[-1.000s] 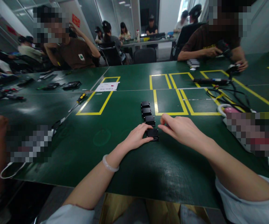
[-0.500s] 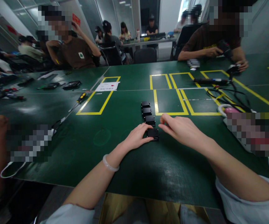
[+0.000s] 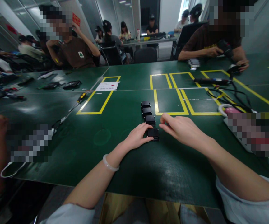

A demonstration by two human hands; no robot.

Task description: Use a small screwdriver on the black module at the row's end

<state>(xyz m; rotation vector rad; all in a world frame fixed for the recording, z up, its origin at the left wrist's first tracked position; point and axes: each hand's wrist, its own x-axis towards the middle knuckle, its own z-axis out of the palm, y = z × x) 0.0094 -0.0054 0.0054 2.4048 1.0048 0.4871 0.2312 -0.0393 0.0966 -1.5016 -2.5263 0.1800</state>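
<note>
Several small black rectangular boxes stand in a row on the green table; three of them, such as the black box in the middle (image 3: 146, 111), lie beyond my hands. My left hand (image 3: 136, 137) grips the nearest black box (image 3: 153, 133) between thumb and fingers, and the box rests on the tabletop. Just right of that box is my right hand (image 3: 178, 126), its fingers curled in and thumb close to the forefinger. Anything between those fingertips is too small or hidden to make out.
Yellow tape outlines (image 3: 170, 113) mark the table beyond the boxes. A yellow-black screwdriver (image 3: 81, 97) and a white paper (image 3: 107, 86) lie to the left. Black cables (image 3: 237, 96) lie at right. Across the table, a person holds a dark power tool (image 3: 225, 49).
</note>
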